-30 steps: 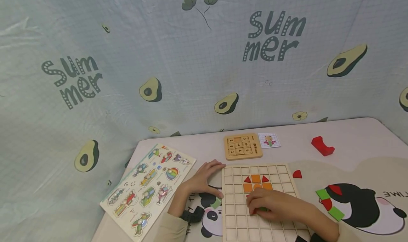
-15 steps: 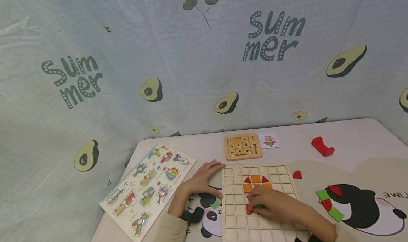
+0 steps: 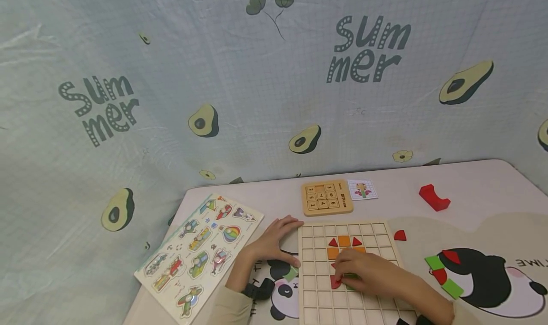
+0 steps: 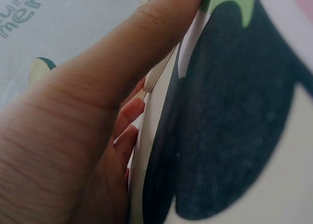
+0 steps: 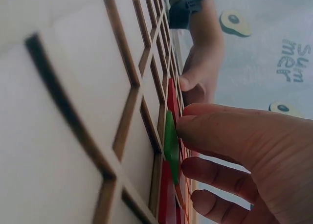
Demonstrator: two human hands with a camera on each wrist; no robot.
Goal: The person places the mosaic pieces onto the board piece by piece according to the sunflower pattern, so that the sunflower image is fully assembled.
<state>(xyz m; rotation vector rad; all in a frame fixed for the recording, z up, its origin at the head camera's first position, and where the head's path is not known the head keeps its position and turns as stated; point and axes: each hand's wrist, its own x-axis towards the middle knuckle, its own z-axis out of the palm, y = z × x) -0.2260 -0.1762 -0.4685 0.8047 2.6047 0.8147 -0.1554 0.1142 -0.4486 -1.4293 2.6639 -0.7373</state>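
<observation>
Grid board: flat on the surface in front of you. Clock is read from its centre, 12 pointing away from you.
Left hand: at the 9-to-10 o'clock edge, thumb and fingers spread, seemingly bracing. Poor contact there plus a sideways push could skid the board.
Right hand: mid-board, fingers bent, tips down at the pieces. Can't tell if you're pinching or just pressing.
Green piece: at those fingertips; red piece at its 9 o'clock, second red piece at its 3. Can't confirm seating; off-centre pressure could tip one up.
Orange squares: toward 12, by your knuckles; a low drag could unseat them.
Loose tiles: 3 o'clock, off-board; a wide right swing could scatter them.
Pattern card: 12 o'clock, beyond the board; small print, so miscounting cells is likely.
</observation>
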